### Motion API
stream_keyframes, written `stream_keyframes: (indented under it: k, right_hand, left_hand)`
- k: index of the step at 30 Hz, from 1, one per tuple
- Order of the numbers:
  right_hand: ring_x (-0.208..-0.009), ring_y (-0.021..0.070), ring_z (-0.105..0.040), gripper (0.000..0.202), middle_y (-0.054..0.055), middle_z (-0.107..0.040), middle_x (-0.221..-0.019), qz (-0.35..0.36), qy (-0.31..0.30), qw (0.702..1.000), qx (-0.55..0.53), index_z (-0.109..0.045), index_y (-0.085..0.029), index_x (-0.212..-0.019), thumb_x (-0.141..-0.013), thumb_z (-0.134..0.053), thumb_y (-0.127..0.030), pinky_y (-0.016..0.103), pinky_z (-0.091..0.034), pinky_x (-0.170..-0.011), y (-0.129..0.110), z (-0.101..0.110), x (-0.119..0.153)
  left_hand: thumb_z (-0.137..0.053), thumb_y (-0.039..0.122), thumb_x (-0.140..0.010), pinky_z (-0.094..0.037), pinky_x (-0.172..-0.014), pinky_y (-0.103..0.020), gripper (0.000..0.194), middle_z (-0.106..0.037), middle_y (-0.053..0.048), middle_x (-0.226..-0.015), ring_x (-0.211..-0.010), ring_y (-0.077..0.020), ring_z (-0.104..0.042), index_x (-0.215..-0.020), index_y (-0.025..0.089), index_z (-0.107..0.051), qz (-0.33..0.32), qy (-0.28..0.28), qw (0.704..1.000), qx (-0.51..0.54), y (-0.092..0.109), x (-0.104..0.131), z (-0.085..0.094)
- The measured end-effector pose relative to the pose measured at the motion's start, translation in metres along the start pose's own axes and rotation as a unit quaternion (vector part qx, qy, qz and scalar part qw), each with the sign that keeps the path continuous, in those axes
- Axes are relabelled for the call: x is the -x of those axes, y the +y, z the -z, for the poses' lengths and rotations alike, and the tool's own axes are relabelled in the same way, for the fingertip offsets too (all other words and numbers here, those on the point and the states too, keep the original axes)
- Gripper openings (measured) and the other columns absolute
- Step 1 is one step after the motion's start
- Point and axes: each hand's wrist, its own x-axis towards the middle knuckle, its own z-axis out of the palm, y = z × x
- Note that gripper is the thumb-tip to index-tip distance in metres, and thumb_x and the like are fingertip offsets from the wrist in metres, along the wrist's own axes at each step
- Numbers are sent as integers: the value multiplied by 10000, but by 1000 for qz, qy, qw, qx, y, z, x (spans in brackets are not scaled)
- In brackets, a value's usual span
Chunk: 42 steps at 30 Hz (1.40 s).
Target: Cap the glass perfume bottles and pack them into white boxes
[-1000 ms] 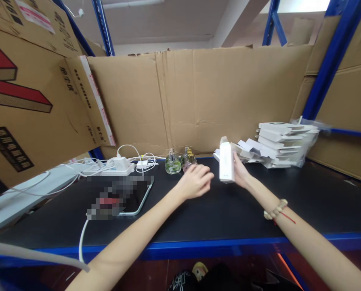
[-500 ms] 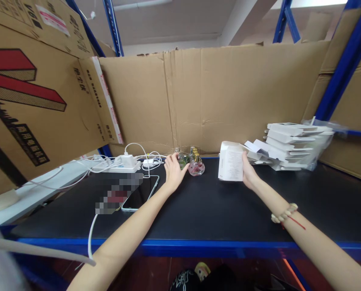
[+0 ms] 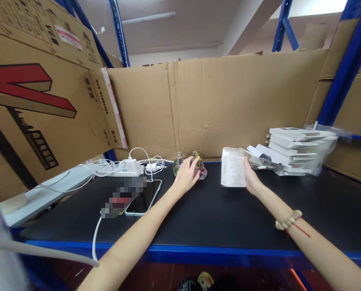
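Small glass perfume bottles with metallic caps stand in a group near the back of the black tabletop. My left hand point(image 3: 186, 174) is at this group, fingers apart and curved over a pink bottle point(image 3: 202, 173) with a gold cap. Whether the fingertips touch it I cannot tell, as the hand hides part of the group. A greenish bottle point(image 3: 176, 166) shows left of the hand. My right hand point(image 3: 251, 176) grips a white printed carton point(image 3: 234, 167) by its right side, holding it upright. Its far-side fingers are hidden behind the carton.
Flattened white cartons point(image 3: 292, 151) are stacked at the back right, some in clear plastic. Left of my left arm lies a phone point(image 3: 144, 197) beside a blurred item. A power strip point(image 3: 122, 170) with white cables sits behind them. Cardboard point(image 3: 244, 105) walls the back of the black tabletop point(image 3: 204, 218).
My left hand has moved right, from the greenish bottle to the gold-capped pink one. My right hand keeps hold of the carton. The camera view has shifted slightly.
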Motion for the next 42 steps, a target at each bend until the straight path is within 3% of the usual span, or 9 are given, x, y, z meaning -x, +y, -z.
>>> stream_keyframes:
  k: [2,5,9,14,17,20,26,36,42]
  right_hand:
    - [-1085,177,-526,469,83,-559,-1156,-2,-2,1000,0,-549,-141,-1149,-906,-306,-461,356,-395,-960,-1,0,1]
    - [-1085,170,-526,469,77,-566,-1147,-1,-1,1000,2,-548,-148,-1155,-908,-301,-460,341,-400,-957,-1,0,0]
    - [-1032,163,-561,438,72,-601,-1087,3,-16,1000,0,-570,-156,-1104,-900,-328,-458,317,-430,-923,2,2,-4]
    - [-954,166,-599,414,78,-631,-1016,12,-23,1000,4,-599,-150,-993,-899,-333,-453,295,-477,-846,5,4,-7]
    - [-962,169,-596,413,82,-629,-1017,16,-19,1000,16,-607,-147,-959,-899,-333,-450,290,-484,-829,5,5,-8]
    - [-967,162,-594,408,74,-634,-1006,15,-17,1000,17,-606,-152,-988,-894,-348,-454,278,-482,-834,5,6,-8]
    - [-903,146,-615,423,66,-644,-978,5,-15,1000,7,-582,-153,-1078,-892,-354,-457,275,-474,-841,4,5,-6]
    - [-725,143,-635,444,69,-639,-989,-6,-14,1000,6,-576,-133,-1087,-900,-326,-449,265,-501,-726,3,1,-3]
    - [-808,167,-636,482,78,-657,-904,7,-16,999,30,-558,-143,-1157,-910,-287,-456,295,-495,-774,5,4,-7]
  left_hand:
    - [-487,236,-799,-343,-979,-365,574,-396,-194,-1247,-1179,-256,-380,-1306,28,-318,41,7,999,-8,7,-1,-1]
    - [-610,359,-741,-314,-985,-452,795,-275,-258,-1325,-1245,-339,-284,-1332,-3,-220,214,-19,976,-22,13,0,6]
    - [-679,426,-671,-436,-818,-453,927,-349,-260,-1240,-1124,-346,-425,-1351,51,-173,339,-129,932,22,14,1,20]
    - [-685,235,-693,-450,-827,-369,873,-398,-239,-1189,-1094,-284,-458,-1354,20,-156,349,-196,917,2,21,-2,32]
    - [-586,109,-749,-443,-837,-340,612,-420,-217,-1203,-1122,-259,-441,-1287,34,-305,333,-248,908,-58,20,-5,36]
    - [-519,203,-820,-430,-844,-329,365,-492,-189,-1135,-1114,-256,-454,-1140,37,-459,342,-285,892,-78,11,-7,40]
    - [-509,399,-799,-424,-823,-308,393,-590,-125,-1029,-1022,-245,-539,-1069,117,-552,341,-328,878,-70,2,-13,49]
    - [-527,364,-731,-427,-778,-307,357,-627,-150,-915,-937,-258,-583,-961,115,-639,309,-354,880,-71,38,-14,56]
    - [-459,381,-794,-433,-769,-309,348,-633,-133,-884,-904,-248,-597,-942,123,-638,267,-351,897,-23,54,-13,47]
